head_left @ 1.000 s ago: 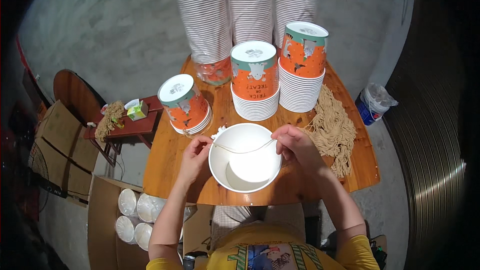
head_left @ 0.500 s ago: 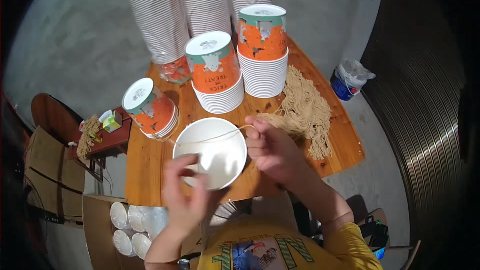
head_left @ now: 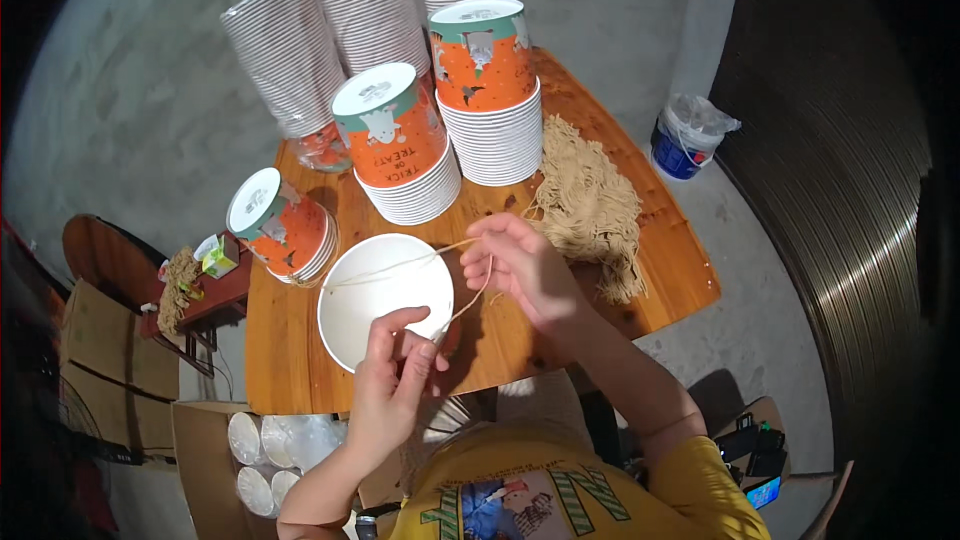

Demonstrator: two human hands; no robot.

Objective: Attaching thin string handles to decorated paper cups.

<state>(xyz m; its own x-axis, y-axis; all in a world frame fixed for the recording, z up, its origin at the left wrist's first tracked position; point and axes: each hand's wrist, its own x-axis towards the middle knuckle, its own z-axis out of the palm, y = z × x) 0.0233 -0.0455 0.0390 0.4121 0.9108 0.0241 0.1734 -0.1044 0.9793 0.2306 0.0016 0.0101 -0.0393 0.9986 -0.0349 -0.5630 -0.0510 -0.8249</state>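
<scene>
From the head view: pinched in the grip of the right hand (head_left: 525, 265), thumb and fingertips drawn together, a thin tan cord (head_left: 487, 282), raised just to the right of an open white paper bucket (head_left: 375, 305). One stretch of cord running leftward from there across the bucket's mouth toward its left side; too fine at that end to tell how fastened. Another stretch sloping down to the left hand (head_left: 395, 370), pressed there between thumb and fingers, in front of the bucket's near right rim; hard to tell whether touching it.

Bucket set mouth-up on the wooden tabletop (head_left: 680, 280), toward the front edge. Just beyond on the left, a short inverted stack of orange-printed buckets (head_left: 290, 230), with loose cord beside the rims. Behind the open bucket, a middle inverted stack (head_left: 395, 145), and to its right a taller one (head_left: 487, 75). At the back, plastic-wrapped columns of nested buckets (head_left: 285, 50). Beyond the right hand, a loose tan cord hank (head_left: 590, 210).

On the floor at right, a blue-and-white pail (head_left: 685, 145) topped with clear plastic. Low at left, a cardboard box (head_left: 205, 455) of wrapped white containers (head_left: 245, 440); farther off, a red side tabletop (head_left: 205, 302) bearing a tissue box (head_left: 220, 258) and another cord bundle (head_left: 178, 290).
</scene>
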